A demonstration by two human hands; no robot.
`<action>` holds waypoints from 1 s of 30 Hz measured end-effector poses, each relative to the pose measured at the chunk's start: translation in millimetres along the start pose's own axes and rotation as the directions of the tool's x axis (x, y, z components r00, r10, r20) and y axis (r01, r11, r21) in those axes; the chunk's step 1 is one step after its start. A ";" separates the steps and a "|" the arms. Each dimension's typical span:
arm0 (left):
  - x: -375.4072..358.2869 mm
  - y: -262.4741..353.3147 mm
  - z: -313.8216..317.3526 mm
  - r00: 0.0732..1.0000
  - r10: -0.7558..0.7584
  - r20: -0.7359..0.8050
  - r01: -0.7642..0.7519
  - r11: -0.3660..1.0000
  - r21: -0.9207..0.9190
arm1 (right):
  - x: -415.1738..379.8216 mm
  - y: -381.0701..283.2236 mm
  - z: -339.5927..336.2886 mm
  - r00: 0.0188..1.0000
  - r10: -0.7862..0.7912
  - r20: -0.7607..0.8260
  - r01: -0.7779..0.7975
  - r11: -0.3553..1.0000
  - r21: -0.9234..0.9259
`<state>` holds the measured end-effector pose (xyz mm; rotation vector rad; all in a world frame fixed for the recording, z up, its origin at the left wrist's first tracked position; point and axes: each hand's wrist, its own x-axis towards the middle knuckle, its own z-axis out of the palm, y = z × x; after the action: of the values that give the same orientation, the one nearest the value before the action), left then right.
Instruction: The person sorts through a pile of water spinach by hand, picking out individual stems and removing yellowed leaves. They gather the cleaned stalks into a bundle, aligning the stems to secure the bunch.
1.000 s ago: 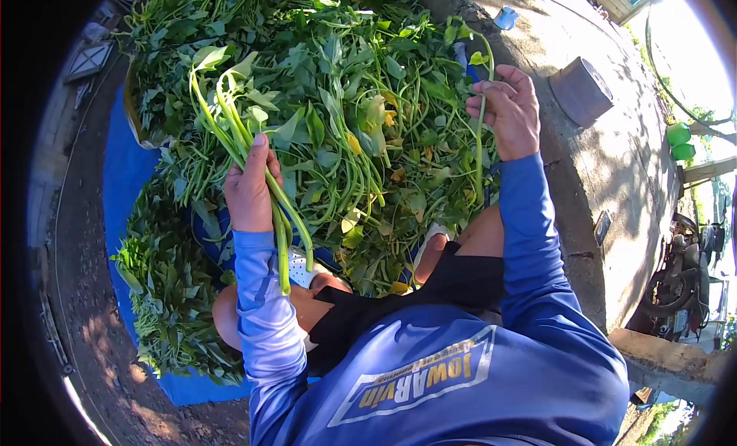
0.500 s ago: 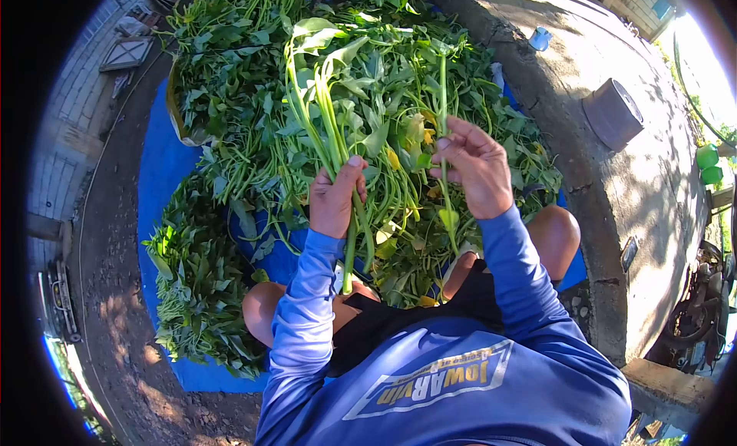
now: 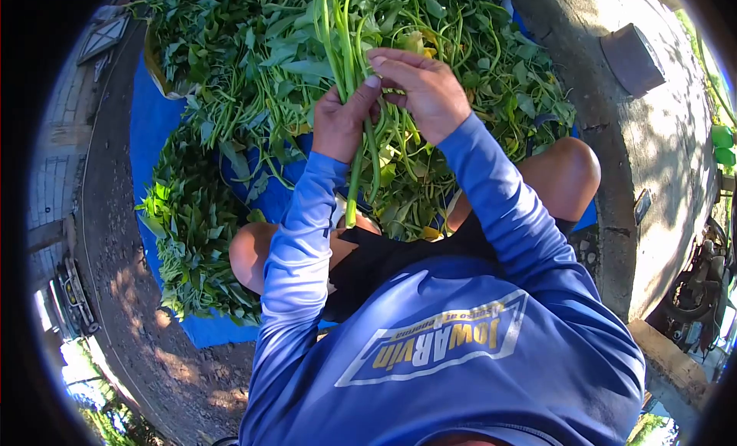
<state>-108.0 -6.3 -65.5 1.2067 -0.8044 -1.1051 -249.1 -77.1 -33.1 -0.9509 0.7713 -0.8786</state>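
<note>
1. Green stems (image 3: pixel 355 181) run up and down at the upper middle, smooth and round like straws. The left hand (image 3: pixel 343 123) has its fingers closed around them.
2. The right hand (image 3: pixel 428 97) is just to their right, fingers bent; I can't tell if they grip anything.
3. Behind is a messy pile of floppy leaves (image 3: pixel 265 62).

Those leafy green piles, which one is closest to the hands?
The big tangled heap, right behind the left hand and right hand. The smaller pile lies lower, left of the left sleeve.
</note>
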 end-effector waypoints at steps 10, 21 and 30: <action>14.7 9.7 -15.0 0.990 0.027 -0.137 -0.033 0.999 -0.042 | -77.0 41.0 -64.9 0.853 0.366 0.372 -0.261 0.916 -0.304; 16.0 11.1 -10.3 0.965 0.090 -0.247 -0.128 0.981 -0.144 | -58.8 29.9 -44.2 0.823 0.445 0.354 -0.259 0.848 -0.463; 16.3 56.5 -55.3 0.909 0.131 -0.396 -0.197 0.972 -0.131 | -5.4 81.5 -81.0 0.997 0.044 0.071 0.071 0.009 -0.997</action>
<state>-39.3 -5.2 -23.3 1.1418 -0.4877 -0.7468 -297.9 -75.5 -137.1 -2.3160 1.3673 -0.0708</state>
